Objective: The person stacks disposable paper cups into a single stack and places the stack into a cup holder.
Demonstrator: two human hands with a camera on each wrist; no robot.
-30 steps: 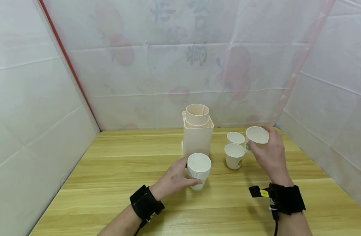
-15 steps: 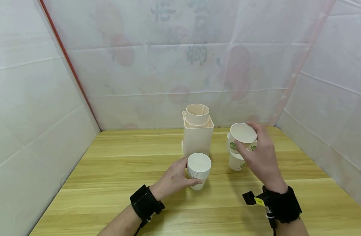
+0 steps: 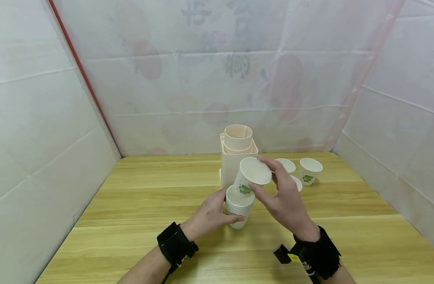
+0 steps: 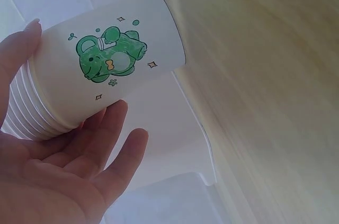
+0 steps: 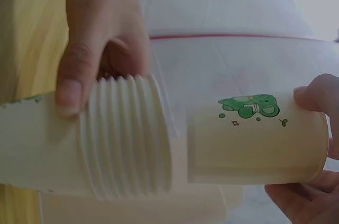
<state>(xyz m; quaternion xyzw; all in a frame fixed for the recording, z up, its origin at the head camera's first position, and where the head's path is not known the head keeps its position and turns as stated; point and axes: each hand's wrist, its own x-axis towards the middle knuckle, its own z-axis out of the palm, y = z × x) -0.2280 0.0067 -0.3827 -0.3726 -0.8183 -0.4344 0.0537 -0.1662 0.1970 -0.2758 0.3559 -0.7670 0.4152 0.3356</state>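
Note:
My left hand [image 3: 210,211] grips a stack of nested white paper cups [image 3: 239,209] at the table's middle, thumb in front and fingers behind. A green bear print shows on the stack's lowest cup [image 4: 114,54] in the left wrist view. My right hand [image 3: 286,199] pinches a single paper cup [image 3: 246,181] near its rim, tilted, with its base over the stack's mouth. In the right wrist view a narrow gap separates this single cup [image 5: 254,150] from the stack's top rim [image 5: 161,139].
Behind the stack stands a cream square holder [image 3: 232,169] with a round tube [image 3: 238,138] in its top. Several paper cups stand at right: one at the outer side [image 3: 308,173], others partly behind my right hand. White sheeting [image 3: 188,86] encloses the wooden table [image 3: 142,205].
My right hand has lifted the single cup and carried it left from beside the loose cups to above the stack. The left hand and its stack have stayed in place.

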